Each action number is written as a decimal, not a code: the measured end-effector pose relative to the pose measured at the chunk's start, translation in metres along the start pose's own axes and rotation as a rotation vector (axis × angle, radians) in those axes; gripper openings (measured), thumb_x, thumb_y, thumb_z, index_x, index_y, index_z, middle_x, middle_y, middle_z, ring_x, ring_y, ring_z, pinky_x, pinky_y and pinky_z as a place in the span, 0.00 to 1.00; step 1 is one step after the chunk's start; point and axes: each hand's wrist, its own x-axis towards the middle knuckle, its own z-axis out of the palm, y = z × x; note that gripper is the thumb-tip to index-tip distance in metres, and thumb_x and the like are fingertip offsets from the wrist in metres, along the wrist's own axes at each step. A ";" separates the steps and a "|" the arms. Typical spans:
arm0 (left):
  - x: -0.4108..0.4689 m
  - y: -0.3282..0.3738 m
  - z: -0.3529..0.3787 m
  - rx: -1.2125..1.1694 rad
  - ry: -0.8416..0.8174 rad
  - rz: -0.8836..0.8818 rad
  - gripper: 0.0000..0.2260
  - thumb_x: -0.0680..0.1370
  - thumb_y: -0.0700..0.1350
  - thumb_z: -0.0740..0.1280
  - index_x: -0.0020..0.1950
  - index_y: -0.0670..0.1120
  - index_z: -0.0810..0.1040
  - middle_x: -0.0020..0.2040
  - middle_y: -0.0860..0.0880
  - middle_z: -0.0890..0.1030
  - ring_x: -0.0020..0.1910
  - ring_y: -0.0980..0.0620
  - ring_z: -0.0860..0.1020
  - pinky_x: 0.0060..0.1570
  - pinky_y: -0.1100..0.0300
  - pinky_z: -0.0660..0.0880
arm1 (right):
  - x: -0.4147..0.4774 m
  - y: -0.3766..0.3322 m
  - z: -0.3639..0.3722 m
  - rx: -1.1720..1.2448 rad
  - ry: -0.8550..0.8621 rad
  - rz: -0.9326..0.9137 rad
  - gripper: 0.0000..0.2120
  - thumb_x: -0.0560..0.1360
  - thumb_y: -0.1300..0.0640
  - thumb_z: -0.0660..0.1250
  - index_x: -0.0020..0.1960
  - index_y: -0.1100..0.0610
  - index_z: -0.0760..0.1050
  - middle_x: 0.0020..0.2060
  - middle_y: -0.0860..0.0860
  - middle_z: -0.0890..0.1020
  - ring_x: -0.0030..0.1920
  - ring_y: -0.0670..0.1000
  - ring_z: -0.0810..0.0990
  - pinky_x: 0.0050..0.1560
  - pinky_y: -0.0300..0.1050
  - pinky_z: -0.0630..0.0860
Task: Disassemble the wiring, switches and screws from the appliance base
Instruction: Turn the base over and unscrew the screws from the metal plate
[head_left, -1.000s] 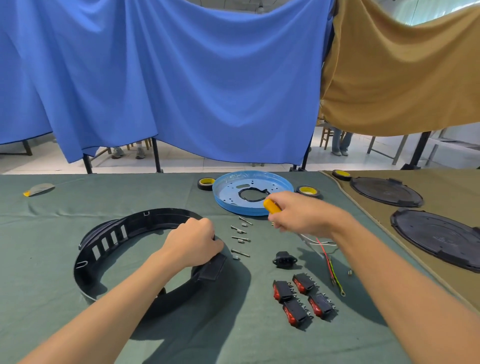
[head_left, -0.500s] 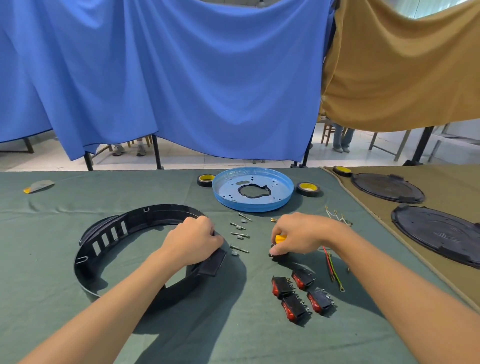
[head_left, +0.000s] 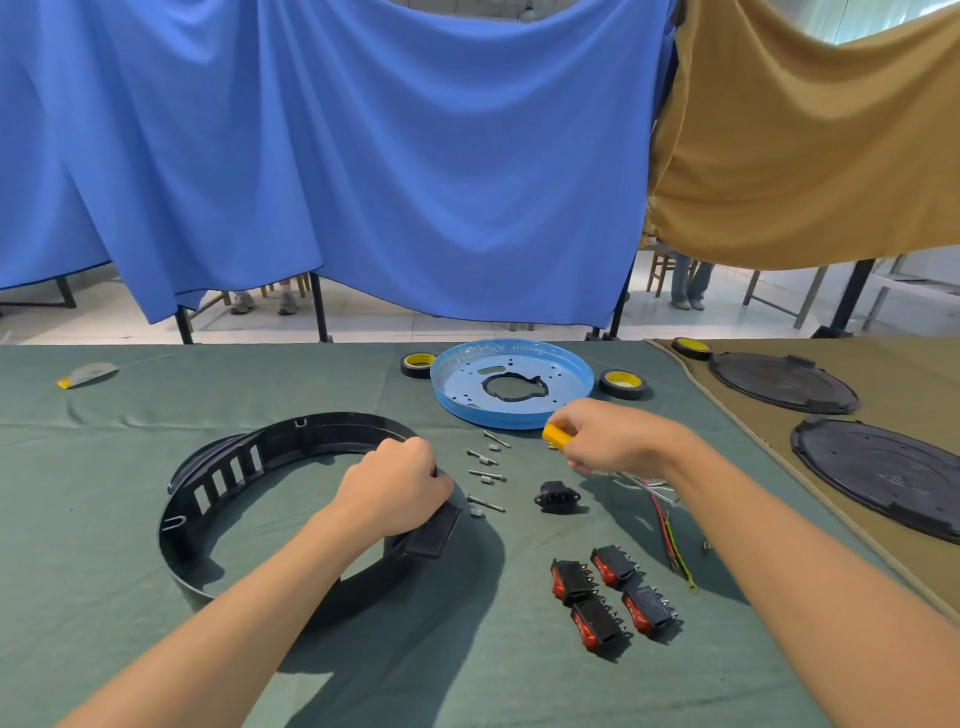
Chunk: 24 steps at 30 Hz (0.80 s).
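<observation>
Head view, centre: gripped base ring (head_left: 291, 431) in left hand (head_left: 395, 491), pinched yellow tool (head_left: 556, 436) in right hand (head_left: 613, 439) (screws (head_left: 485, 475) between hands; switches (head_left: 613, 597), wires (head_left: 670, 530) lower right, already out). Probably called next for checking remaining fasteners.

On the green cloth-covered table (head_left: 104, 493), the black plastic ring-shaped appliance base (head_left: 218, 483) lies left, a row of small metal screws (head_left: 485, 474) just right of it and a black plastic power socket (head_left: 557, 494) right of those — behind them sits the blue round metal plate (head_left: 467, 395), between two yellow-cored black tape rolls (head_left: 622, 383). Four red-buttoned black rocker switches (head_left: 571, 582) cluster in front of the socket, red and yellow-green wires (head_left: 667, 535) just to their right.
</observation>
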 end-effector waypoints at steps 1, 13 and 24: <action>0.000 0.001 -0.001 0.007 0.000 0.005 0.13 0.76 0.48 0.62 0.35 0.44 0.66 0.37 0.47 0.72 0.37 0.43 0.71 0.34 0.56 0.64 | 0.002 -0.003 0.003 -0.038 0.011 -0.003 0.08 0.71 0.69 0.62 0.37 0.58 0.67 0.34 0.55 0.67 0.36 0.53 0.66 0.35 0.46 0.63; 0.015 0.010 -0.004 0.130 -0.036 0.059 0.15 0.79 0.51 0.60 0.35 0.46 0.64 0.37 0.49 0.71 0.32 0.50 0.68 0.35 0.55 0.65 | 0.032 -0.004 0.033 -0.096 0.158 0.025 0.11 0.72 0.58 0.73 0.53 0.60 0.82 0.48 0.57 0.83 0.50 0.57 0.80 0.48 0.51 0.80; 0.009 -0.002 -0.008 -0.053 -0.121 0.147 0.22 0.79 0.59 0.62 0.33 0.45 0.65 0.32 0.48 0.71 0.32 0.49 0.68 0.34 0.57 0.66 | 0.028 0.013 0.046 -0.042 0.267 0.027 0.12 0.77 0.50 0.68 0.53 0.58 0.81 0.47 0.54 0.83 0.47 0.52 0.79 0.47 0.50 0.78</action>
